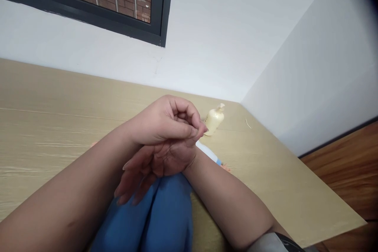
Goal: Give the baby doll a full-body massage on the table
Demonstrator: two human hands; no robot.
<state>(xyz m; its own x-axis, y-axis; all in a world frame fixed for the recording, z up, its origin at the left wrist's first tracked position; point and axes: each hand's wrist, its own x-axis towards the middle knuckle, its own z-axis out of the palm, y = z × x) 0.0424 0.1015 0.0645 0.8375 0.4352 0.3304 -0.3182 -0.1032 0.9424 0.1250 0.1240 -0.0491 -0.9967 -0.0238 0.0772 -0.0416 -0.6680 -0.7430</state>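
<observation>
My left hand (174, 122) is closed, its thumb and forefinger pinched around what looks like the thumb of my right hand. Below it, my right hand (156, 161) lies palm up with the fingers stretched to the left, slightly blurred and holding nothing. The two hands touch and cross above a blue cloth-like shape (168, 212) with two leg-like parts. Partly hidden behind my right wrist is a white sleeve-like piece (207, 152) with a blue band and an orange-pink end. Just beyond my hands stands a pale yellow pump bottle (214, 121).
A table with a yellowish cover (53, 98) stretches under my arms to the white wall (206, 47). A thin pale strip (248, 123) lies near its right edge. Above is a dark-framed window (162, 8) with bars. Brown wood (345, 161) shows at the right.
</observation>
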